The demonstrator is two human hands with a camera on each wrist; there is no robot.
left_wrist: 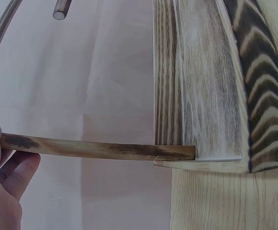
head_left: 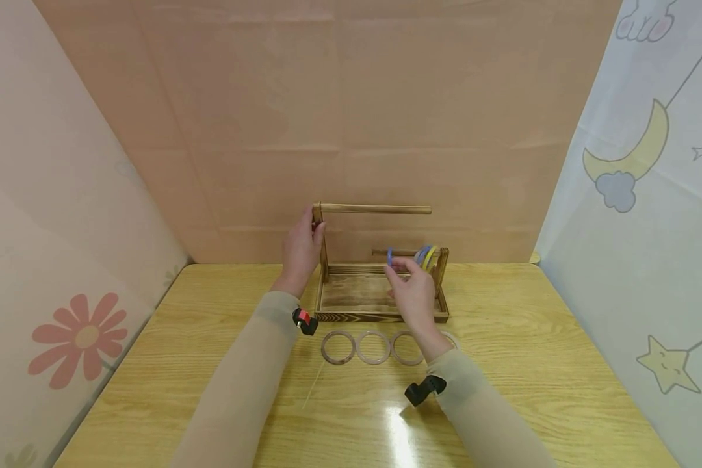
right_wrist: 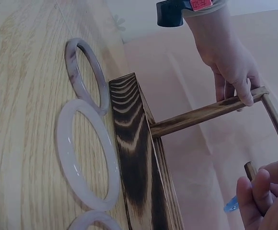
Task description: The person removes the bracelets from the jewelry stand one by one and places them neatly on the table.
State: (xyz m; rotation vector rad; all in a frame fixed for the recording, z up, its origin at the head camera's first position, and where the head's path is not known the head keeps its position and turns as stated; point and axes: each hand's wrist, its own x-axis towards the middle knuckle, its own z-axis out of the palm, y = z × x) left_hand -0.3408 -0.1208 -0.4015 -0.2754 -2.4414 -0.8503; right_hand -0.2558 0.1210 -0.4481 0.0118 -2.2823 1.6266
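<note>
A dark-grained wooden rack [head_left: 381, 317] has a tray base and two uprights, each bearing a rod. With thumb and fingers my left hand [head_left: 301, 250] grips the top of its tall left upright [left_wrist: 96, 147]. At the shorter right upright, my right hand [head_left: 412, 292] pinches a blue bangle [head_left: 389, 256], which overlaps the lower rod [head_left: 380, 252] near its free end. In the right wrist view, the fingers hide most of this blue bangle [right_wrist: 231, 204]. Further along that rod hang a yellow bangle [head_left: 429, 257] and bluish ones [head_left: 422, 254].
In front of the rack, several pale bangles lie flat in a row, among them a marbled one [head_left: 338, 348] and a whitish one [head_left: 373, 348]. My right forearm partly covers the row's right end. The long upper rod [head_left: 377, 209] juts rightward above the tray.
</note>
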